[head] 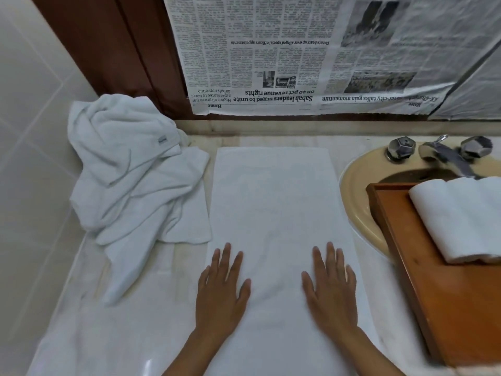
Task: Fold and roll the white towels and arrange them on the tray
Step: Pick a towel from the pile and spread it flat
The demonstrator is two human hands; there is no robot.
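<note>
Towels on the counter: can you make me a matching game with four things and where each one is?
Things
1. flat towel
2. crumpled towels
3. rolled towels
4. newspaper

Places
A. on the wooden tray
B. hanging up at the back
C. under the left hand and right hand
D. heaped at the far left

Pairs: 1-C, 2-D, 3-A, 4-B

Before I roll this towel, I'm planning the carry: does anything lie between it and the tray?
Nothing visible does. The left hand and right hand rest flat on the spread towel; only counter and sink rim separate it from the tray, bare in front of the rolled towels.
</note>
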